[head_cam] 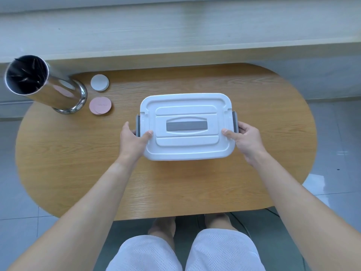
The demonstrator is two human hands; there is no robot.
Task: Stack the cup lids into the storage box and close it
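1. Your left hand [132,139] and right hand [246,139] flank the short ends of the storage box [185,153], one on each side. Each thumb lies on the white lid's [186,106] near corner, and the fingers curl round the end of the box at the grey latch. Both hands grip the box; neither is free.

2. The storage box sits at the middle of the table [175,188], directly ahead of you. Its long axis runs left to right, so the left latch [138,124] falls under your left hand and the right latch [235,122] under your right. The lid is on, with the grey handle [186,126] lying flat at its centre. Whether the latches are snapped shut cannot be told.

3. The cup lids lie beyond the box, to the far left: a pink stack [100,105] nearer you and a white stack [99,82] behind it, well apart from the box. Your left hand is the nearer one to them.

4. A tall metal cylinder [46,85] stands just left of the two stacks, at the table's far left edge.

5. Judgement: the lids are outside a covered box, so the box likely needs opening first. That move turns on both latches at once, one per hand, along the box's long axis. The reach to the lids then goes forward and left.
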